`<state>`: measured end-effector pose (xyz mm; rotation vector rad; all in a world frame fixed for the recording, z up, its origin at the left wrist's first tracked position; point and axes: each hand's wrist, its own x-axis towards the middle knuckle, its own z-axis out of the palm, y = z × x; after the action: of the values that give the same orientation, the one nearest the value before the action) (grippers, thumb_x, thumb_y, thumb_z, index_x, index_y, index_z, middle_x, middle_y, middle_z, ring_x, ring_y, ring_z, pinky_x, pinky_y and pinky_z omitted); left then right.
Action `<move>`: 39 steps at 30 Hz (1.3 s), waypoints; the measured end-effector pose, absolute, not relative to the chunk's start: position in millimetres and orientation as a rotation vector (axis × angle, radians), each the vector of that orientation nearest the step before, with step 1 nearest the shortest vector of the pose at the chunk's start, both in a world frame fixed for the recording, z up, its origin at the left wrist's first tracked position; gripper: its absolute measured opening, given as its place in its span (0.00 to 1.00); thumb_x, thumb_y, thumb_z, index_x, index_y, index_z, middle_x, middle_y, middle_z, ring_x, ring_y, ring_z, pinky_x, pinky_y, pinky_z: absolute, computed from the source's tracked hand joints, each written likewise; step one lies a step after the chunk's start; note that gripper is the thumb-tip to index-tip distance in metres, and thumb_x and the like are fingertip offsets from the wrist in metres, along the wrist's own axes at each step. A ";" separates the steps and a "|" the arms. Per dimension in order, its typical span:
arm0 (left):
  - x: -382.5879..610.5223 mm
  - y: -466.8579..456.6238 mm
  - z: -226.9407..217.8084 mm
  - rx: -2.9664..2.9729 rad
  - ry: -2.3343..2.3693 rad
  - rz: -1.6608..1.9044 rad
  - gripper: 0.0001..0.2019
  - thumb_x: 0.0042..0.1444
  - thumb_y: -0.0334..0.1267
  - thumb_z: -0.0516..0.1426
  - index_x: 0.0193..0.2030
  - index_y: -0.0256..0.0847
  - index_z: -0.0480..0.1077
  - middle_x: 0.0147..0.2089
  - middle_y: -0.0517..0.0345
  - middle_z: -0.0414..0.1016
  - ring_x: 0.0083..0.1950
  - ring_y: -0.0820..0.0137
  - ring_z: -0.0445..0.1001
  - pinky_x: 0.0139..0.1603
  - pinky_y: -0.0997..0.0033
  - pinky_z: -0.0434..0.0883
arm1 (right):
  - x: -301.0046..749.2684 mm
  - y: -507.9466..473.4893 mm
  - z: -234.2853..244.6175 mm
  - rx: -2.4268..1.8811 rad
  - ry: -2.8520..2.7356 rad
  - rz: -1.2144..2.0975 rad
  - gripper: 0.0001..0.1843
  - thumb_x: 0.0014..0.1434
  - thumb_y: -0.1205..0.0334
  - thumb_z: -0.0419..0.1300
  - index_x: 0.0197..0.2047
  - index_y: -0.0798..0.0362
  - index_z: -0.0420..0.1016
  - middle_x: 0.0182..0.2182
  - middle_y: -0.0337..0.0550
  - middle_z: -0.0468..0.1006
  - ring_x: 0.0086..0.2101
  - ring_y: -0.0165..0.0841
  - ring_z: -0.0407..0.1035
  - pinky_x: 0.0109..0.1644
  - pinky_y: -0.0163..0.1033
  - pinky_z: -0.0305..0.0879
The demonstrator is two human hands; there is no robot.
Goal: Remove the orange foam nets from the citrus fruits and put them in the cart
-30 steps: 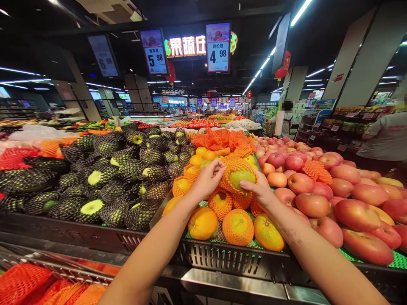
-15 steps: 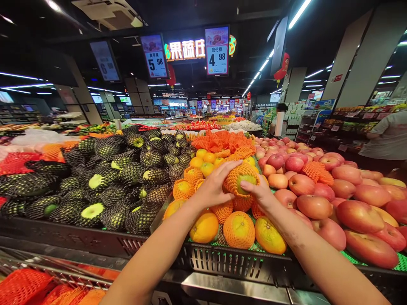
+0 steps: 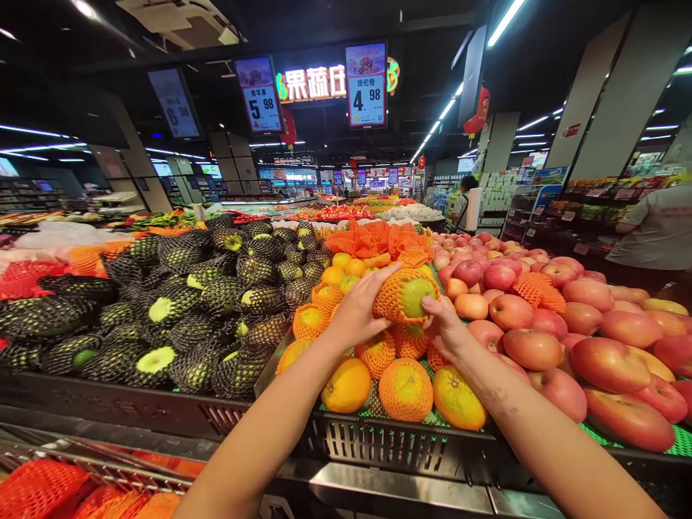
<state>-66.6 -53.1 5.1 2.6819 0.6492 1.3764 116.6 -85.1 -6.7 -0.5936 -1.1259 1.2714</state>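
Note:
An orange (image 3: 417, 295) in an orange foam net sleeve (image 3: 390, 294) is held up over the fruit bin, its bare yellow-green end turned to the right. My left hand (image 3: 361, 310) is wrapped round its left side, fingers over the top and thumb beneath. On the right side, the fingertips of my right hand (image 3: 444, 324) press on the bare end and the sleeve's edge. Below lie a sleeved orange (image 3: 406, 389) and bare oranges, one at the left (image 3: 347, 384) and one at the right (image 3: 460, 398), in a black slotted crate (image 3: 389, 441).
Green fruits in black nets (image 3: 189, 310) fill the left bin, red apples (image 3: 610, 360) the right. Loose orange sleeves (image 3: 373, 241) lie behind the oranges. A wire basket of red and orange nets (image 3: 43, 490) is at lower left. A person (image 3: 654, 231) stands far right.
The held orange has turned and shifted slightly left, showing more of its bare end. My right thumb has moved from the front of the fruit to its right edge.

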 end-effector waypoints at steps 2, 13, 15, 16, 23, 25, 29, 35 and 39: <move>-67.7 -51.4 5.2 2.684 0.660 1.315 0.44 0.54 0.35 0.64 0.76 0.46 0.50 0.73 0.43 0.60 0.73 0.52 0.61 0.73 0.47 0.59 | 115.8 -83.0 -7.2 -0.608 -1.073 1.275 0.29 0.38 0.44 0.76 0.42 0.49 0.78 0.44 0.45 0.84 0.50 0.48 0.76 0.60 0.51 0.71; -73.2 -63.3 12.2 2.682 0.589 1.259 0.42 0.44 0.38 0.69 0.67 0.46 0.62 0.65 0.46 0.71 0.64 0.50 0.71 0.66 0.49 0.68 | 116.4 -83.1 -10.1 -0.668 -1.416 1.273 0.33 0.40 0.46 0.77 0.48 0.48 0.77 0.45 0.42 0.82 0.49 0.44 0.75 0.57 0.49 0.70; -77.8 -65.1 15.4 2.617 0.696 1.385 0.40 0.43 0.39 0.70 0.65 0.45 0.64 0.63 0.46 0.72 0.63 0.50 0.72 0.66 0.49 0.68 | 117.7 -82.3 -9.6 -0.648 -1.433 1.242 0.35 0.40 0.44 0.77 0.50 0.47 0.76 0.48 0.43 0.81 0.50 0.43 0.74 0.55 0.47 0.71; -81.0 -65.9 17.7 2.554 0.755 1.498 0.40 0.43 0.39 0.70 0.64 0.45 0.64 0.63 0.46 0.72 0.63 0.50 0.72 0.67 0.50 0.67 | 118.7 -81.8 -9.1 -0.642 -1.423 1.205 0.36 0.40 0.43 0.77 0.51 0.46 0.75 0.50 0.44 0.80 0.50 0.43 0.74 0.53 0.46 0.71; -113.4 -65.2 36.2 1.945 1.162 2.171 0.43 0.45 0.43 0.70 0.66 0.47 0.55 0.67 0.48 0.65 0.69 0.53 0.65 0.69 0.54 0.65 | 121.7 -77.0 -8.7 -0.839 -1.473 0.973 0.25 0.51 0.39 0.70 0.45 0.48 0.77 0.46 0.44 0.78 0.40 0.36 0.73 0.35 0.38 0.65; -119.9 -62.8 37.8 1.941 1.341 2.063 0.40 0.45 0.43 0.70 0.63 0.46 0.58 0.62 0.48 0.70 0.65 0.52 0.70 0.66 0.52 0.68 | 119.5 -77.1 -11.2 -0.910 -1.676 0.880 0.22 0.51 0.42 0.71 0.39 0.50 0.77 0.36 0.43 0.79 0.34 0.35 0.71 0.34 0.39 0.64; -120.5 -58.4 34.6 2.025 1.680 1.632 0.38 0.41 0.42 0.71 0.59 0.45 0.62 0.52 0.47 0.77 0.56 0.47 0.76 0.57 0.49 0.72 | 116.9 -83.5 -13.2 -0.904 -2.095 0.703 0.17 0.55 0.45 0.69 0.38 0.51 0.78 0.31 0.42 0.79 0.31 0.35 0.71 0.35 0.42 0.66; -104.3 -59.7 31.0 2.039 1.748 1.599 0.37 0.45 0.50 0.68 0.60 0.46 0.61 0.51 0.47 0.78 0.52 0.49 0.79 0.52 0.54 0.74 | 105.4 -104.9 -2.1 -0.711 -2.485 0.415 0.23 0.56 0.50 0.69 0.52 0.51 0.76 0.50 0.50 0.79 0.50 0.45 0.73 0.56 0.51 0.68; -105.2 -66.4 38.5 2.040 1.988 1.534 0.37 0.49 0.54 0.65 0.62 0.42 0.58 0.49 0.46 0.79 0.49 0.51 0.80 0.47 0.58 0.75 | 77.4 -111.6 -1.6 -0.779 -2.835 0.213 0.36 0.53 0.65 0.65 0.65 0.57 0.66 0.59 0.56 0.73 0.58 0.48 0.66 0.67 0.56 0.59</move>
<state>-105.2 -66.4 38.5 2.0404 1.9884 1.5339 77.4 -111.6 -1.6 -0.7788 -2.8352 0.2130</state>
